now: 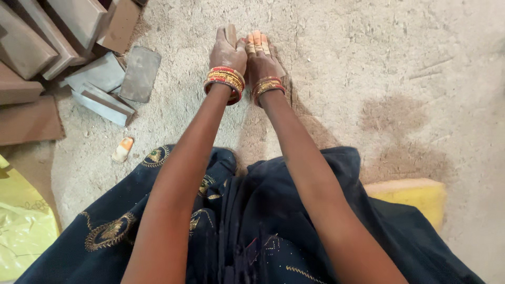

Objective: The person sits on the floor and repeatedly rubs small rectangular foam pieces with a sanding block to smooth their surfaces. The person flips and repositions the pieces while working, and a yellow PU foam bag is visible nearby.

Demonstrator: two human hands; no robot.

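Red and gold bangles are glinting just behind the fingers, which are showing dusty brown. Below the fingers, grey-beige sand is spreading, darkening in brown patches. Nearer the body, a navy cloth is showing gold embroidered motifs beside a yellow cushion.

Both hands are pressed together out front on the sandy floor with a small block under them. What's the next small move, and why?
Probably draw the small block back toward the body: the left hand and right hand sit at full arm's reach, side by side on the dusty floor.
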